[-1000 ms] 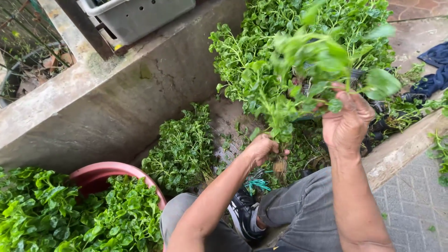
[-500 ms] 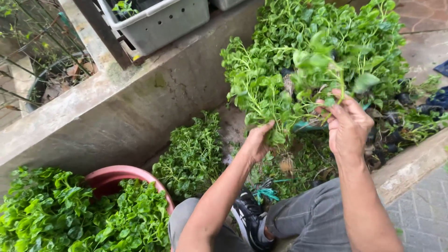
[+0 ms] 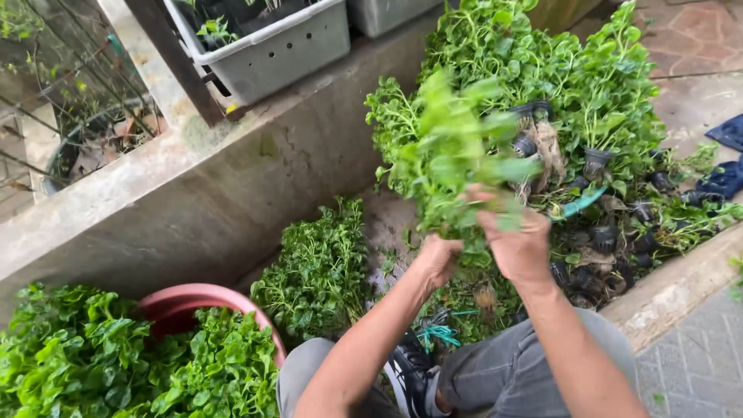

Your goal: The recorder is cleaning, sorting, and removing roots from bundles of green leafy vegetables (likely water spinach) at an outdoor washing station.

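My left hand [image 3: 437, 259] grips the stems of a bunch of leafy green plants [image 3: 441, 151] held up in front of me, roots dangling below it. My right hand [image 3: 515, 240] is closed around the same bunch just to the right, its fingers among the leaves. Behind the bunch lies a large heap of the same greens [image 3: 573, 70], many still rooted in small black pots [image 3: 596, 161].
A pink basin [image 3: 193, 298] heaped with greens sits at lower left. A smaller pile of greens [image 3: 317, 263] lies against the concrete wall [image 3: 193, 193]. A grey planter box [image 3: 271, 42] rests on the ledge. A blue cloth [image 3: 724, 174] and a paved kerb [image 3: 673, 286] are at right.
My right hand has dropped from the leaf tops and moved left onto the bunch beside my left hand. The bunch has closed up and the view has shifted slightly.
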